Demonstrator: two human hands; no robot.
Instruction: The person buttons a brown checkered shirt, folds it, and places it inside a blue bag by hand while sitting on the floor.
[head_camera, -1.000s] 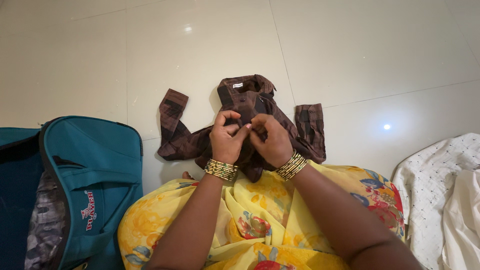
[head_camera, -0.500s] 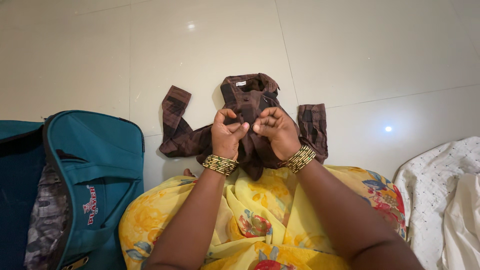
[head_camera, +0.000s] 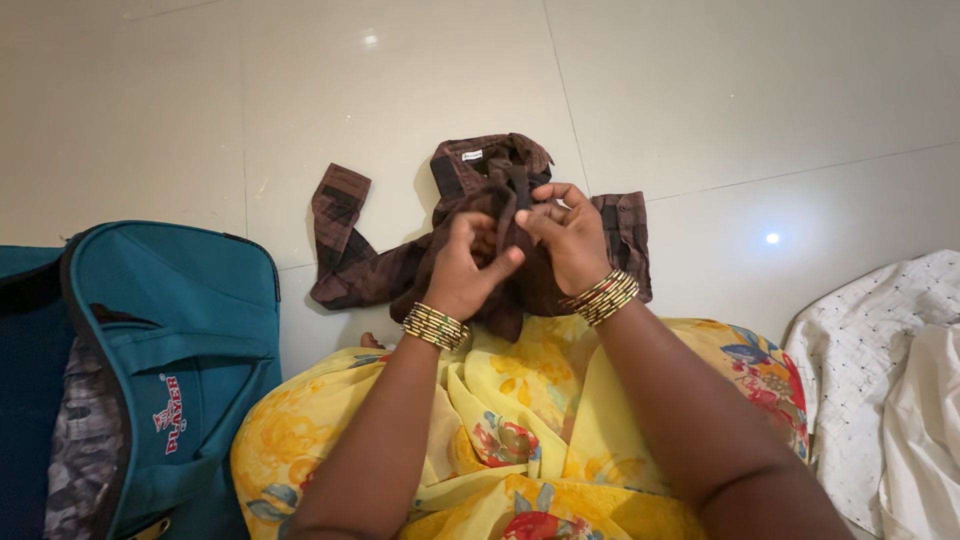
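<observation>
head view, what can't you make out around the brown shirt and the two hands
- Head view: the brown checked shirt front placket is covered by the left hand and right hand; buttons unseen.
- Its hem lies under the yellow floral garment.
- The teal bag is cut by the left edge.
- The white cloth is cut by the right edge.

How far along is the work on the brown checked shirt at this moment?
Done: the brown checked shirt lies front up on the tiled floor, sleeves spread, collar away from the person. In hand: the left hand and right hand pinch the front placket below the collar, apparently at a button. Left: the shirt is unfolded, and the open teal bag sits beside it.
</observation>
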